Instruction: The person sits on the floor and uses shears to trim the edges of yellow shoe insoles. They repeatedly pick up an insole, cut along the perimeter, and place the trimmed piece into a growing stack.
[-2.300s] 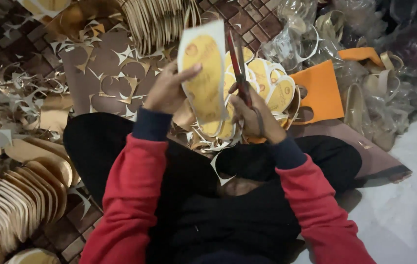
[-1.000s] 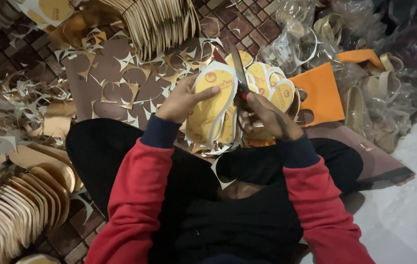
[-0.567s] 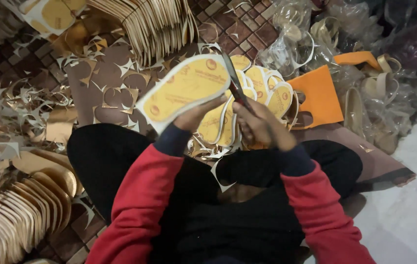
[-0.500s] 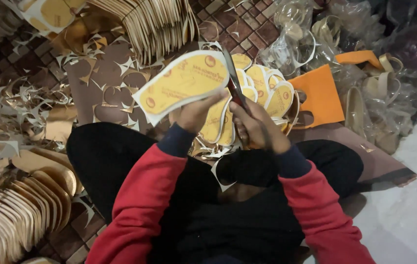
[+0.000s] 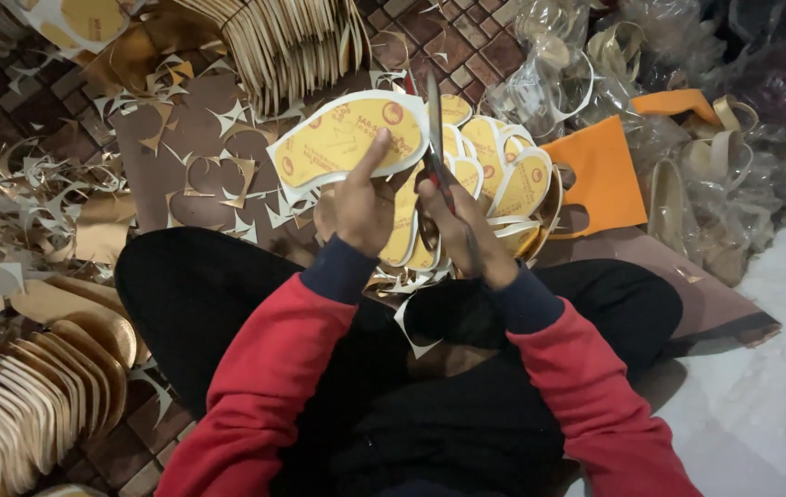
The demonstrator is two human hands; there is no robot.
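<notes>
My left hand (image 5: pixel 356 207) grips a yellow shoe-sole cut-out with a white border (image 5: pixel 342 140), held flat and pointing left, thumb on top. Scissors with red handles (image 5: pixel 433 129) are in my right hand (image 5: pixel 457 230), blades upward at the cut-out's right end. Beneath both hands lies a pile of similar yellow sole pieces (image 5: pixel 503 170). I sit cross-legged in black trousers and red sleeves.
Stacks of golden insoles stand at the lower left (image 5: pixel 34 387) and top centre (image 5: pixel 291 41). Gold and white paper offcuts (image 5: pixel 15 202) litter the brown tiled floor. An orange sheet (image 5: pixel 600 175) and clear plastic bags with straps (image 5: pixel 706 156) lie to the right.
The cut-out went from upright to lying flat, turned leftward by my left hand. The scissors stayed at its edge, now at its right end.
</notes>
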